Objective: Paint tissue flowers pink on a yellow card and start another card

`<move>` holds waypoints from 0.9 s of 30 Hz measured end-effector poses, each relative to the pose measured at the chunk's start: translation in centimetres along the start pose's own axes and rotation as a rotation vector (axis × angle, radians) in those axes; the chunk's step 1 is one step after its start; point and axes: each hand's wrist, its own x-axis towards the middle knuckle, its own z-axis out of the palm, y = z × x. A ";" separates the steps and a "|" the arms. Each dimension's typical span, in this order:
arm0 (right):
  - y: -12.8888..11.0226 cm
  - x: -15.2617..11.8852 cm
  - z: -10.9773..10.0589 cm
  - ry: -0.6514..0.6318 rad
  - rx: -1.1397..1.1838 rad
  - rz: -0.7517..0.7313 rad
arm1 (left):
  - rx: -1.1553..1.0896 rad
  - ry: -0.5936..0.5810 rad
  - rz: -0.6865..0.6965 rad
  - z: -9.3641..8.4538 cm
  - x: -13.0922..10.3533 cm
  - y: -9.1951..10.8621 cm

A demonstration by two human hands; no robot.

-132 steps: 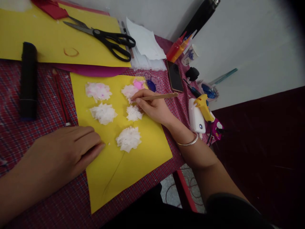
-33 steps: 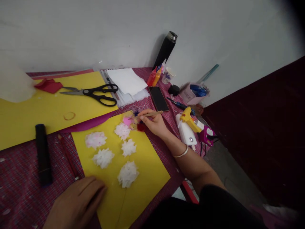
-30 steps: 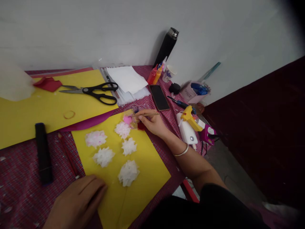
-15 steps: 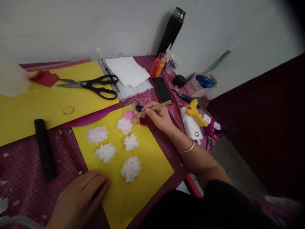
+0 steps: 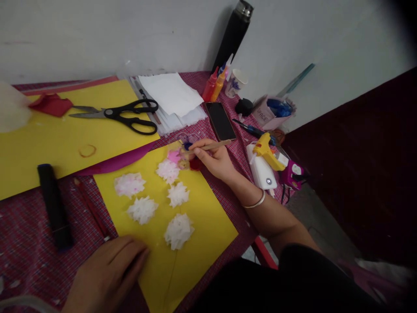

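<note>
The right hand (image 5: pixel 216 163) holds one wooden stick (image 5: pixel 217 144) near five tufts (image 5: pixel 178 194)

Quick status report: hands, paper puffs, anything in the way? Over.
Right hand pinching wooden stick at paint palette; left hand resting at edge of yellow sheet. Five paper puffs on the sheet, two tinged pink. Right hand hides part of palette.

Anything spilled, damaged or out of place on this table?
Two small oddities: the black-handled scissors lie open on the far yellow sheet, and a brownish ring interrupts its otherwise plain yellow surface, perhaps a stain or loose band.
</note>
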 end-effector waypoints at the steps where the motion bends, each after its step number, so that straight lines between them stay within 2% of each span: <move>1: 0.2 0.2 -0.2 0.022 -0.051 -0.016 | 0.003 -0.006 0.006 0.1 -0.1 -0.1; 3: 0.7 0.7 -0.5 0.006 -0.158 -0.068 | 0.006 -0.010 0.009 0.1 -0.3 -0.2; 8: 1.0 1.0 -0.7 -0.132 -0.314 -0.136 | -0.004 0.007 -0.004 -0.1 0.1 0.0; 14: 0.0 0.3 -0.9 0.022 -0.269 -0.116 | -0.036 0.030 -0.020 -0.5 0.8 0.5; 17: 0.4 0.5 -0.7 -0.043 -0.306 -0.149 | -0.034 0.054 -0.035 -0.5 0.9 0.7; 22: 0.6 0.8 -0.3 -0.156 -0.323 -0.103 | -0.038 0.057 -0.031 -0.5 1.1 0.8; 27: -0.9 0.1 0.0 -0.065 -0.247 -0.092 | -0.052 0.058 -0.061 -0.5 1.1 1.0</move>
